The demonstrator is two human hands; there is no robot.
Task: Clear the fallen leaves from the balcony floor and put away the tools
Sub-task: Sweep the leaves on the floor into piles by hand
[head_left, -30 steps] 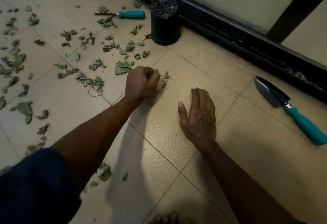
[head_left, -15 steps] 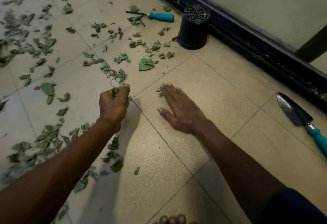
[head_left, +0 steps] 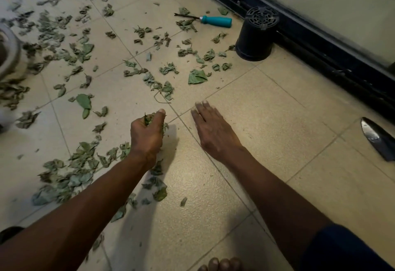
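Note:
Dry green leaves (head_left: pixel 81 170) lie scattered over the beige tiled floor (head_left: pixel 267 121), thickest on the left. My left hand (head_left: pixel 147 133) is curled round a small bunch of leaves, held a little above the tiles. My right hand (head_left: pixel 213 129) lies flat on the floor beside it, fingers straight. A hand tool with a teal handle (head_left: pixel 215 21) rests among leaves at the back. The metal blade of a trowel (head_left: pixel 378 139) shows at the right edge, its handle cut off.
An upturned black plastic pot (head_left: pixel 256 35) stands against the dark door track (head_left: pixel 333 61) along the back right. A pale round container (head_left: pixel 8 50) sits at the left edge. My bare toes (head_left: pixel 222 265) show at the bottom.
My left hand, gripping leaves, drew back from near the pot toward me and to the left. My right hand slid forward and left across the tiles, staying flat.

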